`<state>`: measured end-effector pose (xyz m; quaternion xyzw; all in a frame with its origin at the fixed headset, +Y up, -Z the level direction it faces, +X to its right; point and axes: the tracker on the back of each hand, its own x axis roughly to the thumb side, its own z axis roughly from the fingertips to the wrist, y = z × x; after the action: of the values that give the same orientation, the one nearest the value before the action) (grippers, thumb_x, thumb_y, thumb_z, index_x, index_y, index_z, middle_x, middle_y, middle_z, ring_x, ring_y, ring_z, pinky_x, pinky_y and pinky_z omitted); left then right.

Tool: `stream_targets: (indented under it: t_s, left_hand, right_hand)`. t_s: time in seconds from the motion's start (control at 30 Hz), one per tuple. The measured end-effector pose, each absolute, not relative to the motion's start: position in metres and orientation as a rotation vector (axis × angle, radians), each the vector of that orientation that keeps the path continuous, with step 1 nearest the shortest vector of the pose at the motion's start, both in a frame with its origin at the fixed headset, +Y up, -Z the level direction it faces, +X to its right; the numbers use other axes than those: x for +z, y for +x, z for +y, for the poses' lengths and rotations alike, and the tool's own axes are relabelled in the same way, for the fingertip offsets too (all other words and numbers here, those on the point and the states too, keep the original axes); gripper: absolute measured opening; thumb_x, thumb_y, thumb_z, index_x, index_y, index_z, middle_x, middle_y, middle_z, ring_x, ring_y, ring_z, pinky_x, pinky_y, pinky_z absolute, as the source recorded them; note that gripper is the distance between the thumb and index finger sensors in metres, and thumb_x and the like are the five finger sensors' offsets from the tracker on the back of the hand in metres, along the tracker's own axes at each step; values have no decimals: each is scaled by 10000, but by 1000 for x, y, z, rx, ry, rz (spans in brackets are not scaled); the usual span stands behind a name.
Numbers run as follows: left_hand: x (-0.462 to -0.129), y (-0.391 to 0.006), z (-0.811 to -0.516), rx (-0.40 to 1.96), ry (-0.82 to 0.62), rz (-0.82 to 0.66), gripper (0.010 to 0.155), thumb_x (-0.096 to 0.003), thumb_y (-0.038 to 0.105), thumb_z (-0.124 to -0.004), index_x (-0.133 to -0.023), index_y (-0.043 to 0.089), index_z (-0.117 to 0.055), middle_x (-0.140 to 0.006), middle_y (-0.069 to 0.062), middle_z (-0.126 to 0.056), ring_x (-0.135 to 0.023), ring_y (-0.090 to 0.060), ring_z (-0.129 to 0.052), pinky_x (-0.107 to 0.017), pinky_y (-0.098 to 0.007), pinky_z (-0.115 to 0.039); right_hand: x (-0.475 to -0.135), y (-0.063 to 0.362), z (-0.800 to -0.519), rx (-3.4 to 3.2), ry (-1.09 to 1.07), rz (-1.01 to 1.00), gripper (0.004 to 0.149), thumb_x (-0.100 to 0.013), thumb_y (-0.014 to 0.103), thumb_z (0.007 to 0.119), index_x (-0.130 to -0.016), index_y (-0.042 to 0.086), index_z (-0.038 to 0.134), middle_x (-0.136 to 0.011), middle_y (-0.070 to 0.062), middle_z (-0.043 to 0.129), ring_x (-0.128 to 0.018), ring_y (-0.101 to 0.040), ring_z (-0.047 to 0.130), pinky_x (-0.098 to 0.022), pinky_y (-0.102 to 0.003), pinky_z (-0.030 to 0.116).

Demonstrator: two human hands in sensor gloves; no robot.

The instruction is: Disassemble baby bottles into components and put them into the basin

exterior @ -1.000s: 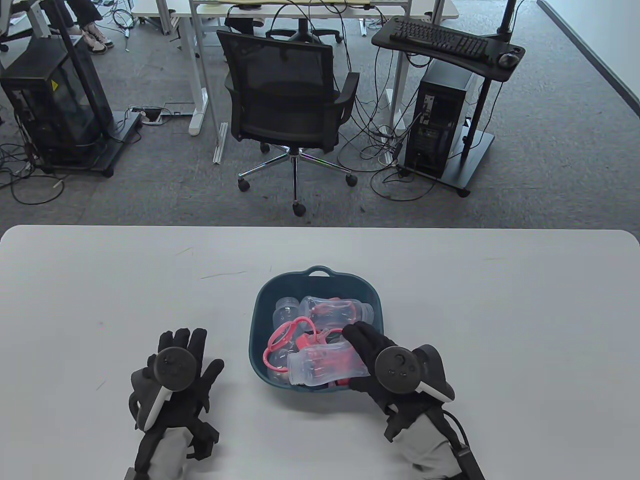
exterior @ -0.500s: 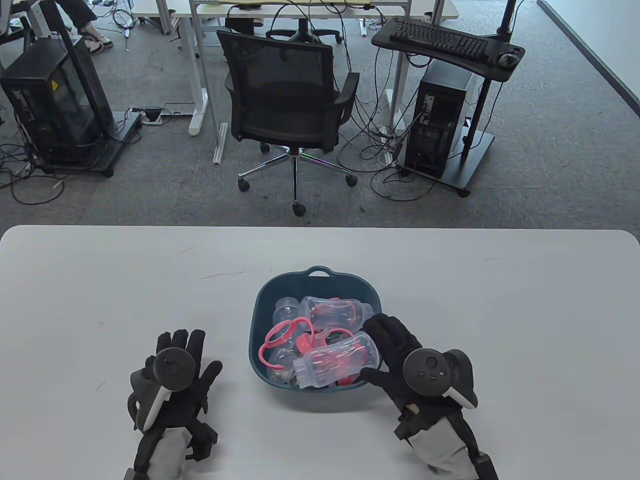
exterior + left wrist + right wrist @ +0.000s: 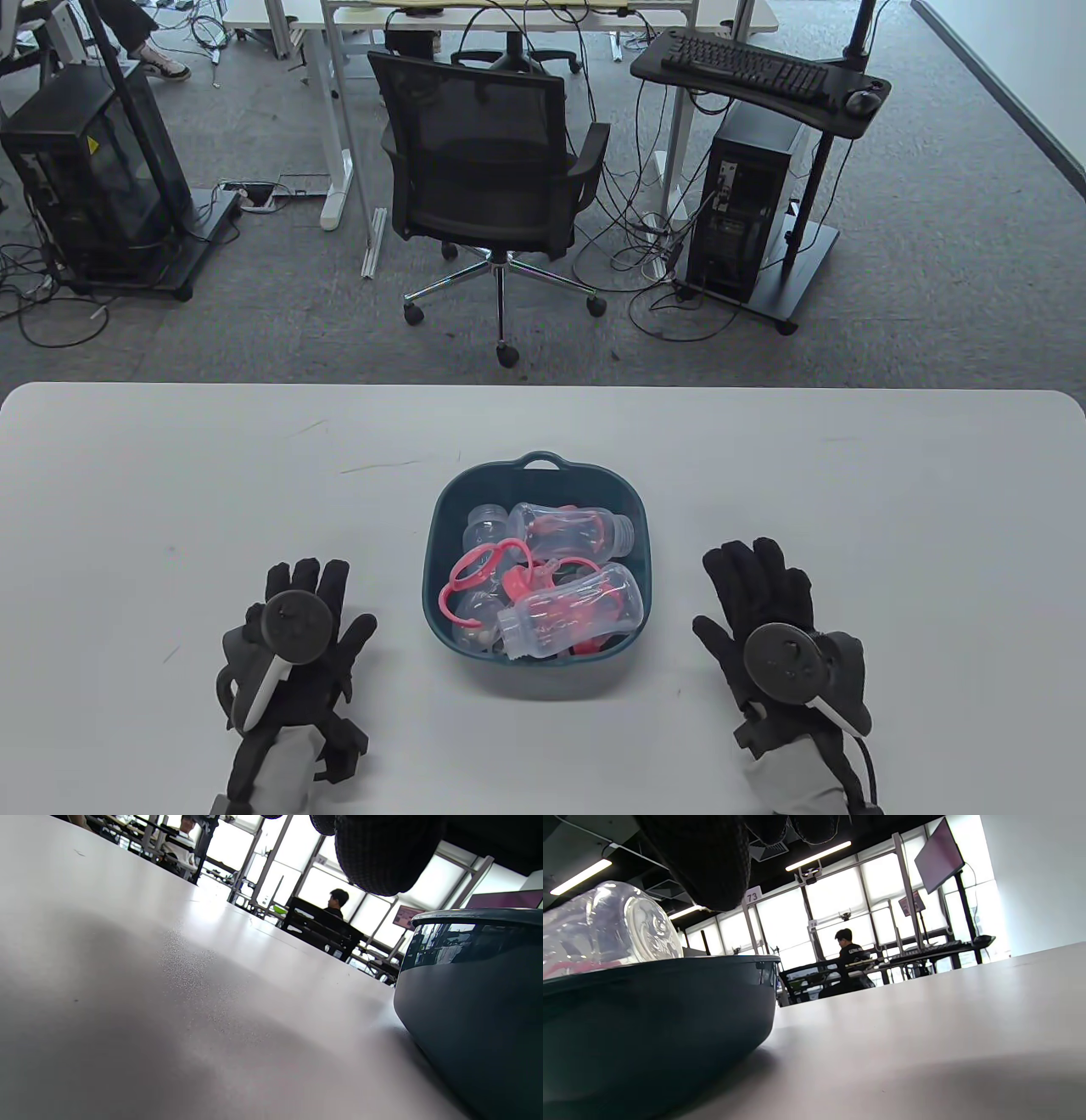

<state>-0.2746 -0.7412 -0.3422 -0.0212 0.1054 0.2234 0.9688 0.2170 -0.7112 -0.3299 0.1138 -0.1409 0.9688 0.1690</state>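
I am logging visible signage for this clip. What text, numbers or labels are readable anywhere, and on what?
"73": white tag on a window post, right wrist view.
Yellow warning sticker on the black cabinet: too small to read.
Back of the seated person's jacket: lettering blurred.
Baby bottles in the basin: markings unreadable.
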Motion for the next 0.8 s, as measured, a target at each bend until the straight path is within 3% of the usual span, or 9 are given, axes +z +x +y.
stream_targets:
  t_s: [0.8]
  left_hand:
    - [-346,-274,-753,398,-93,222,742,-480,527,-750,-1072,489,-304,-1162,154,-112,-1164,-187,-10,-808,-548,-98]
  right_hand:
    - [-332,223,-732,2741,215,-291,746,-550,419,769,-1128,204,349,-1192,-116,320,-1071,-378,157,-723,-630,181]
